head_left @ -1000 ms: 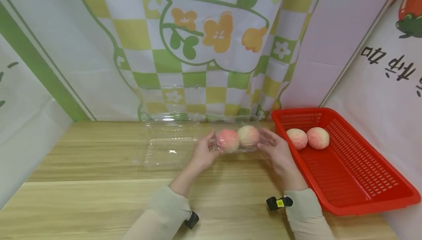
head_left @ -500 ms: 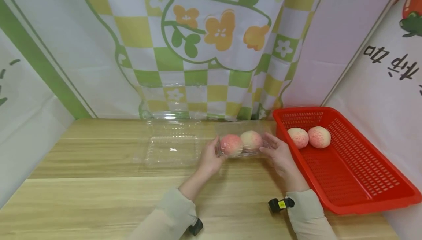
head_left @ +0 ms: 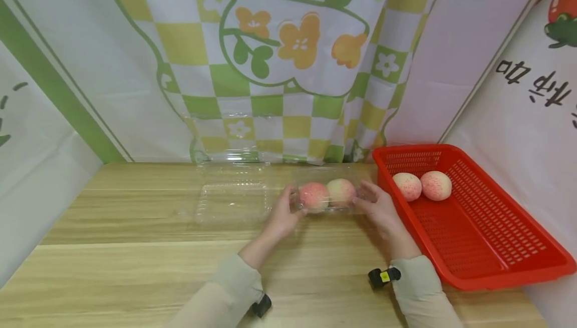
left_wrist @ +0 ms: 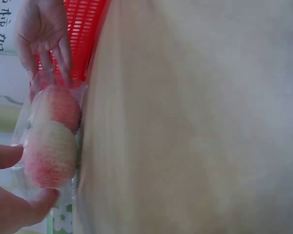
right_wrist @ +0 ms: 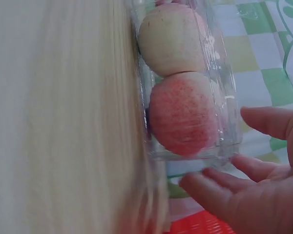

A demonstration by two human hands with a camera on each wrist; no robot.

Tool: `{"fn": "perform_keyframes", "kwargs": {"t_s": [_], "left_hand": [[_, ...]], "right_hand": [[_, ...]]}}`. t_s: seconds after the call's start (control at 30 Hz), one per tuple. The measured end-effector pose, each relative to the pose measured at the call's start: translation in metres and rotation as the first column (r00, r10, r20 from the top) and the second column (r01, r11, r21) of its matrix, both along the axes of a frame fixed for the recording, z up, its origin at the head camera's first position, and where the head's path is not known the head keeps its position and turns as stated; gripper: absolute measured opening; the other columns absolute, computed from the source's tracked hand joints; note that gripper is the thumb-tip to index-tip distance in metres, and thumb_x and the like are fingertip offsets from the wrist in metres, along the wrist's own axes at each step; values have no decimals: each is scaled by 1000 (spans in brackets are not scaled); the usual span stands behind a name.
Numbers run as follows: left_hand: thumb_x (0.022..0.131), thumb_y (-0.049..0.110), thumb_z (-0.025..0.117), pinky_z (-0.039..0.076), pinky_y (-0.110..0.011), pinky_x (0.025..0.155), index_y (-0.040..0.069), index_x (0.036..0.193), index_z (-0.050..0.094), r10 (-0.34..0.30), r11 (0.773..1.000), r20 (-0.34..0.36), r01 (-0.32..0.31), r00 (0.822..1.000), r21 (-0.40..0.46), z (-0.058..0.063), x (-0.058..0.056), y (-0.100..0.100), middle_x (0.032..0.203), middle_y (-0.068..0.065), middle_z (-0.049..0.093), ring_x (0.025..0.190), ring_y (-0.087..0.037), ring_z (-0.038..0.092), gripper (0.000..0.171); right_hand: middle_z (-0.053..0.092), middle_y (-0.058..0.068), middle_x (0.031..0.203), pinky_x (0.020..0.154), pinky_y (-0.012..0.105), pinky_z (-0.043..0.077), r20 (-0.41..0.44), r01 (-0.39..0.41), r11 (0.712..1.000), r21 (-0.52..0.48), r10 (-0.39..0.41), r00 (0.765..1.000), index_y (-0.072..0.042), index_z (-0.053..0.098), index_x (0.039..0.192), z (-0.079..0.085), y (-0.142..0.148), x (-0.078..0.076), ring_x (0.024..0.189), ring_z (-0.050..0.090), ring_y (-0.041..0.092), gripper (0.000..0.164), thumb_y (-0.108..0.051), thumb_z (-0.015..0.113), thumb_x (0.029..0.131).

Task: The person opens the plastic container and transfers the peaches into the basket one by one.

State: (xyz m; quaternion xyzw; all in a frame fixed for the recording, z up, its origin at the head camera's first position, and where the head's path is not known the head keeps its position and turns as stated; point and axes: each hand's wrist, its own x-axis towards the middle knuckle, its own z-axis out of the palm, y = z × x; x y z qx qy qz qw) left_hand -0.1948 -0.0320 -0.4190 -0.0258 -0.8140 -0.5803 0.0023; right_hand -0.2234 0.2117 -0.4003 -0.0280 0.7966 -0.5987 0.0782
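Two pink-and-cream peaches (head_left: 313, 197) lie side by side in a clear plastic box (right_wrist: 227, 92) near the table's back edge. At the box's left end my left hand (head_left: 283, 215) grips it, with thumb and fingers spread around the corner in the left wrist view. My right hand (head_left: 380, 210) is at the other end. Its fingers lie close to the end wall in the right wrist view, the thumb held apart; whether the fingertips touch is hard to tell. The transparent plastic makes the box's lid hard to make out.
To the left stands another clear plastic box (head_left: 232, 205), its lid raised against the checked cloth (head_left: 297, 127). A red basket (head_left: 469, 283) on the right holds two more peaches (head_left: 436, 186). The back of the table meets the hanging cloth.
Over the last second the box with the two peaches has shifted slightly toward the person, both hands staying at its ends. The peaches in the basket have not moved.
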Motion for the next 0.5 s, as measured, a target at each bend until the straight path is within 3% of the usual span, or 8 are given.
{"fn": "perform_keyframes", "kwargs": {"t_s": [0.07,0.13,0.2,0.3,0.4,0.5], "left_hand": [[88,-1,67,38,-56,114,-3,155,21,-14,1000,29,14,999,13,1,-1,-2,152,-25,41,136,-43,46,81],[90,1,66,35,-56,116,-2,156,15,-28,999,74,24,997,45,3,-1,-3,155,-25,38,139,-43,42,84],[90,0,65,31,-56,118,-1,157,9,-44,997,105,36,994,73,4,-1,-4,156,-26,34,142,-44,39,87],[90,-1,63,37,-54,115,0,158,10,-67,994,138,55,988,94,4,0,-5,156,-28,32,143,-45,35,86],[92,0,62,47,-53,107,0,158,13,-92,992,167,75,982,106,0,0,-7,157,-29,31,144,-47,32,82],[94,3,60,41,-56,112,-1,157,14,-109,990,185,89,977,113,-2,0,-8,158,-29,27,146,-47,28,78]], "right_hand": [[35,28,156,113,53,41,-91,10,996,91,-2,996,2,27,154,3,-1,-1,141,40,44,65,-6,58,98],[35,29,155,114,57,38,-211,27,980,195,15,977,3,32,152,6,-3,-2,140,40,46,64,-8,62,97],[31,27,158,115,58,36,-310,21,965,261,63,949,3,36,150,9,-7,-3,143,37,45,63,-11,64,96],[34,25,157,119,61,26,-426,-3,932,363,169,889,3,41,148,14,-17,-2,147,28,44,63,-14,68,93],[33,24,159,120,65,20,-466,-54,891,451,287,837,1,44,147,18,-30,-1,150,20,46,63,-17,70,92],[33,22,159,120,67,16,-459,-98,829,551,399,794,0,45,147,20,-42,-3,151,16,46,67,-20,73,90]]}}
